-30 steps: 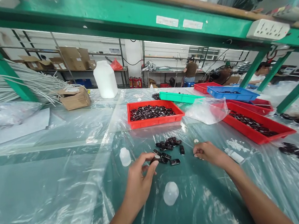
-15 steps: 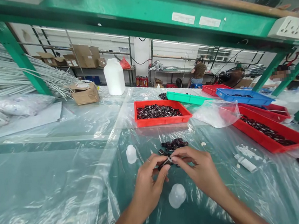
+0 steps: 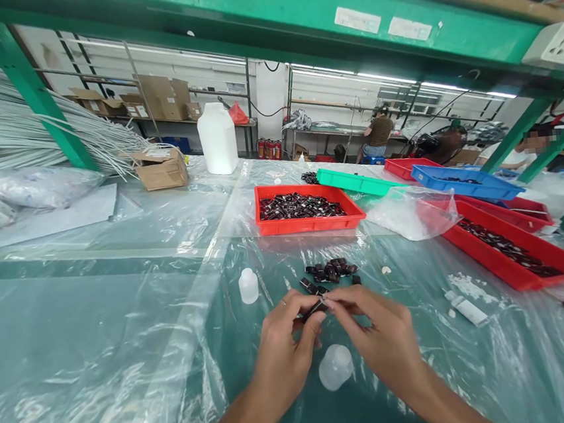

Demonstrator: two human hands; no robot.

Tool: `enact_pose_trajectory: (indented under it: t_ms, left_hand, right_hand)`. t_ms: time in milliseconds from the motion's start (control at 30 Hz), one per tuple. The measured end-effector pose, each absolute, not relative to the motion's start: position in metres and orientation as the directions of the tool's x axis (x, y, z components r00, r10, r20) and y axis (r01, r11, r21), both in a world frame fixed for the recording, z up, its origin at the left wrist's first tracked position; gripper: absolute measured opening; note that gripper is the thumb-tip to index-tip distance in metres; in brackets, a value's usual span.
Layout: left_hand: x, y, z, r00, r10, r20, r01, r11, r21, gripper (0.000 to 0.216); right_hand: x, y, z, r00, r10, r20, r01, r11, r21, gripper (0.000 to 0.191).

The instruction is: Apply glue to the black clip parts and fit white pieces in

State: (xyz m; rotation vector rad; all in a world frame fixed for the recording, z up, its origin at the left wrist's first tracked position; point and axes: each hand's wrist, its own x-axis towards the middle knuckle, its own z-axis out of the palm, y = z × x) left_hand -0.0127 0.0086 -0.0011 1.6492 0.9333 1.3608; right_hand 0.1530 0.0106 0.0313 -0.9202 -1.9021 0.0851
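My left hand (image 3: 283, 341) is closed on a small dark block-shaped part (image 3: 314, 309), gripping it between thumb and fingers. My right hand (image 3: 383, 327) pinches at the near end of that same part, where a tiny pale bit shows between the fingertips; what it is I cannot make out. Just beyond the fingers lies a loose cluster of similar black parts (image 3: 332, 271). A small white squeeze bottle (image 3: 248, 286) stands to the left of my hands. Below them, between my wrists, is a translucent round container (image 3: 335, 368).
A red tray (image 3: 310, 225) full of black parts sits behind the cluster. More red trays (image 3: 516, 262) and a blue tray (image 3: 469, 183) stand at right, near a clear plastic bag (image 3: 407, 216). A white jug (image 3: 218, 140) is at the back. A green beam (image 3: 263, 14) crosses overhead.
The camera view has shifted slightly. Both hands stay together on the dark part, with the right fingertips still at its end and only a small shift in finger position.
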Motion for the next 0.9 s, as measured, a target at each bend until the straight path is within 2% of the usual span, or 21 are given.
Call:
enact_pose_trajectory:
  t_ms: [133,667,900]
  left_hand:
    - [-0.011,0.006,-0.002,0.138,0.906,0.4,0.091,-0.414,0.906,0.019]
    - [-0.008,0.0,-0.004,0.042,0.887,0.46,0.218,-0.458,0.862,0.017]
    - [-0.008,-0.002,-0.005,0.031,0.861,0.507,0.26,-0.497,0.828,0.017]
  right_hand:
    - [0.153,0.008,0.031,-0.295,0.587,0.754,0.586,0.734,-0.342,0.019]
    - [0.145,-0.002,0.033,-0.373,0.553,0.745,0.688,0.703,-0.178,0.017]
    - [0.142,-0.003,0.038,-0.444,0.579,0.684,0.678,0.716,-0.166,0.017]
